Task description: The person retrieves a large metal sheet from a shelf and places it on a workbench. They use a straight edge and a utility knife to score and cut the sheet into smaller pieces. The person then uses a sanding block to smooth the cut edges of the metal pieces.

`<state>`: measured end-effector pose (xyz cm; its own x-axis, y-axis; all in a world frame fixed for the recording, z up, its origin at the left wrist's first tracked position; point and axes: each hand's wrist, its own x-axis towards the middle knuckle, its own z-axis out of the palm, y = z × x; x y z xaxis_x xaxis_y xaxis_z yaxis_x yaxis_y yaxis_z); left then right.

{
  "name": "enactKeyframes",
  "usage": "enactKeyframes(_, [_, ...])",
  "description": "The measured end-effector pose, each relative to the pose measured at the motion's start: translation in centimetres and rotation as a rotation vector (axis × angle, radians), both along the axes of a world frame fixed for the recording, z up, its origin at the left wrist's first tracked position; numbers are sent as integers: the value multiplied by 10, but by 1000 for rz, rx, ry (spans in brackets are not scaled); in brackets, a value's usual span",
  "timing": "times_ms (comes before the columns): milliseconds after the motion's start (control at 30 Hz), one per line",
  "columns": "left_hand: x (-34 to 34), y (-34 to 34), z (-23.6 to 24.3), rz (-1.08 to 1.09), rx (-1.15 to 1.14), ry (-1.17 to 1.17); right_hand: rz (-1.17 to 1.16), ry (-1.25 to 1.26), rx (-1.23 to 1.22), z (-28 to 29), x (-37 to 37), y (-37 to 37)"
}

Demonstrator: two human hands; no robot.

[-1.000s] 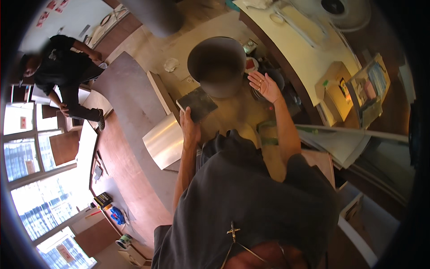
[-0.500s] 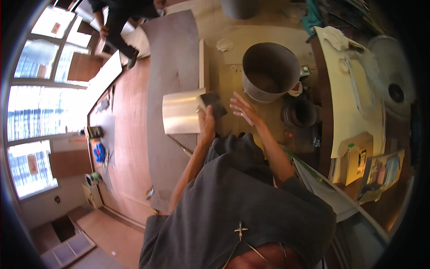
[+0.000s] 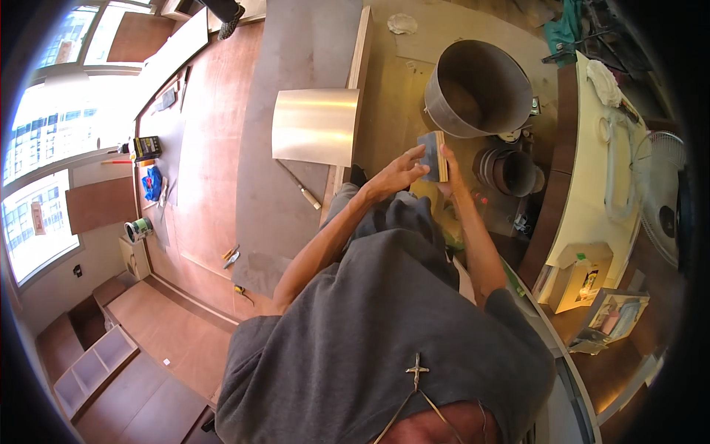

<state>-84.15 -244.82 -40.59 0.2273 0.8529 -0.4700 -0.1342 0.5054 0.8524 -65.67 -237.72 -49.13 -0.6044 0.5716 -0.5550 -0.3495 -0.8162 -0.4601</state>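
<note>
**Both hands meet on a small board above a cluttered floor**

From my remote seat I see the left hand point(image 3: 396, 175) and the right hand point(image 3: 448, 176) closed together on a small flat block point(image 3: 433, 156), held on edge in front of the chest, dark face left, pale wooden edge toward the lens. The right hand's fingers are mostly hidden behind the block, so I cannot make out exactly how they wrap it. Just beyond stands a large grey metal bucket point(image 3: 481, 89), with a stack of dark bowls point(image 3: 512, 172) beside it. A shiny curved metal sheet point(image 3: 314, 126) lies to the left on a long grey panel point(image 3: 285, 74). The grey sweatshirt point(image 3: 384, 333) covers the lower frame, hiding the floor beneath.
</note>
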Motion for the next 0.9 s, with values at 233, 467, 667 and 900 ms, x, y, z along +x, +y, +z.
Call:
enactKeyframes(233, [-103,-34,-72,104,-45,268,-440,-238,-294,-72,24,-52])
enactKeyframes(467, [-232,-129,-203,238,-227,470,-377,-554,-322,-84,26,-76])
enactKeyframes(667, [-294,-209,-353,632,-575,-102,-311,-708,-116,-52,-29,-66])
enactKeyframes(900, [-301,-150,-427,1061,-870,-210,-18,-924,-132,-45,-85,-82])
